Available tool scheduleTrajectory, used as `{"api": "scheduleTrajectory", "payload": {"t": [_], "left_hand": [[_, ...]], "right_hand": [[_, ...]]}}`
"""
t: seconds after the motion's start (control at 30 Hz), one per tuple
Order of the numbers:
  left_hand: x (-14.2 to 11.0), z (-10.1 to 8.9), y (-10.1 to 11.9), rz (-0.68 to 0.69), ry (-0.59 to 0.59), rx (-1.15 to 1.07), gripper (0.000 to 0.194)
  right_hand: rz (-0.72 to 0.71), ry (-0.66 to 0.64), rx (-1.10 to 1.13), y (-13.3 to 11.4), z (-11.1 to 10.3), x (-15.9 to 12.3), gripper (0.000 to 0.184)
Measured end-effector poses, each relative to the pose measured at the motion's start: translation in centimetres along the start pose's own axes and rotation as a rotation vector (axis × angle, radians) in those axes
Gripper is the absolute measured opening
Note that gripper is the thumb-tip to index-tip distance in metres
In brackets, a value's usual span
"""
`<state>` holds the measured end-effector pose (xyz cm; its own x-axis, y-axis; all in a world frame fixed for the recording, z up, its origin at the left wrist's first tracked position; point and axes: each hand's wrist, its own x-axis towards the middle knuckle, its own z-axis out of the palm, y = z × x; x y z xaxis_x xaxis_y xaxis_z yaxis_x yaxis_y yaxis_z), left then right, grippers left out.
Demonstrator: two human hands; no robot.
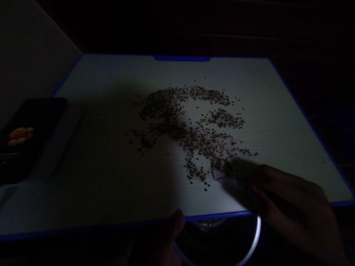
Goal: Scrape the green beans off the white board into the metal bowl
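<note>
Dark seeds mixed with small pale grains [205, 142] lie scattered over a white board [277, 122] with blue edging. My right hand [294, 207] is closed at the board's near right, its fingers pinched on a thin utensil with a pale curved tip [217, 174]. That tip touches the near edge of the seeds; shadow hides the rest, so its kind is unclear. At the board's near edge, the thumb of my left hand [170, 232] rests against the blue rim. Its other fingers are hidden in the dark. Beside it, below the edge, a round bowl [258, 229] has some seeds inside.
A phone [36, 136] with a lit picture on its screen lies at the left of the board. A pale wall [33, 48] rises behind it. Shadow covers the board's left half, and the surroundings are very dark.
</note>
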<state>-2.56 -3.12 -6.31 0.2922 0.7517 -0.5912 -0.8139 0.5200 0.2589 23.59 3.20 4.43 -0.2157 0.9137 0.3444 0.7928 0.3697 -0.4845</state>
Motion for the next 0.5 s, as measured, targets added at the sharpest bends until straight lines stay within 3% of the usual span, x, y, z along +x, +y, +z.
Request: {"api": "scheduleTrajectory", "payload": {"t": [0.07,0.23,0.5], "left_hand": [[0.0,0.1,-0.2,0.028,0.021,-0.022,0.056],[-0.4,-0.4,0.0,0.027,0.168,-0.027,0.043],[-0.3,-1.4,0.1,-0.009,0.135,0.010,0.051]], "right_hand": [[0.025,0.002,0.008,0.0,-0.1,-0.1,0.016],[-0.078,-0.003,0.034,-0.3,0.0,0.6,0.016],[-0.187,-0.058,0.117,-0.6,-0.1,1.5,0.023]]}}
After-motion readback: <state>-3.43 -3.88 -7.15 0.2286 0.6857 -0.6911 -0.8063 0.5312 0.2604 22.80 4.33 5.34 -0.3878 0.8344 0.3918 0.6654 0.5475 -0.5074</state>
